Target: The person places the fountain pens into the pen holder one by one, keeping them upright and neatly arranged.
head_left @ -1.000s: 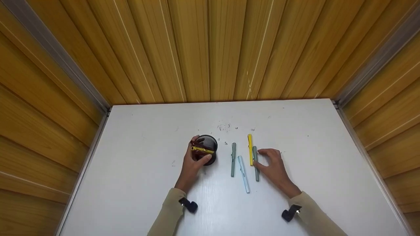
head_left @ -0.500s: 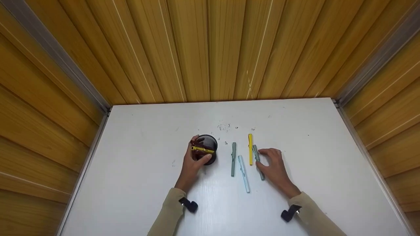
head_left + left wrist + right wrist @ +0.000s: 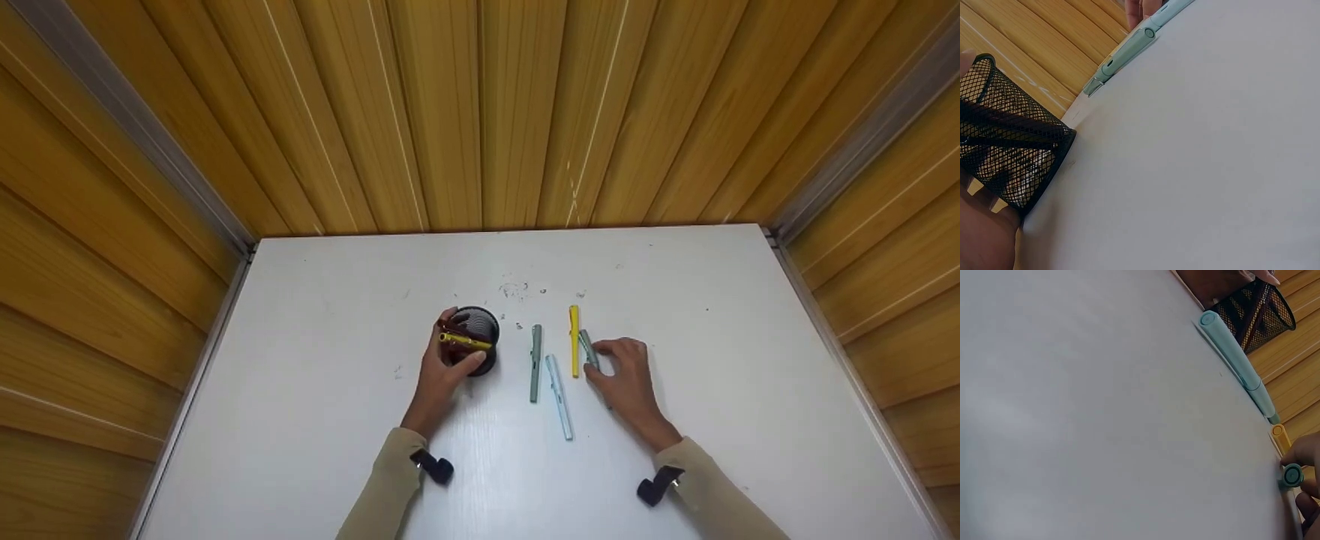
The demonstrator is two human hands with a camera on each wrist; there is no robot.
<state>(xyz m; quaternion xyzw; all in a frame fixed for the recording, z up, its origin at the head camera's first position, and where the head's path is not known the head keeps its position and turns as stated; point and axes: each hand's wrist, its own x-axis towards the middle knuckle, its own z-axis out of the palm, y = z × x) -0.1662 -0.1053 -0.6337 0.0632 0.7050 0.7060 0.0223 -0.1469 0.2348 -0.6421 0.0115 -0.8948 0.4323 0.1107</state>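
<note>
Black wire-mesh metal cup, smooth plastic pens, matt white table, glossy wooden wall panels.

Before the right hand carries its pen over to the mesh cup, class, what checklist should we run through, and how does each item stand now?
1. Right hand has the grey-green pen pinched in its fingers: ok.
2. Pen lifted off the table: cannot tell; its far end looks tilted up.
3. Left hand steadies the black mesh pen cup: ok, it grips the side.
4. Cup upright: ok.
5. Room in the cup: cannot tell; a yellow pen and a dark red pen already stand in it.
6. Path to the cup: not ok; another grey-green pen, a light blue pen and a yellow pen on the table lie between.
</note>
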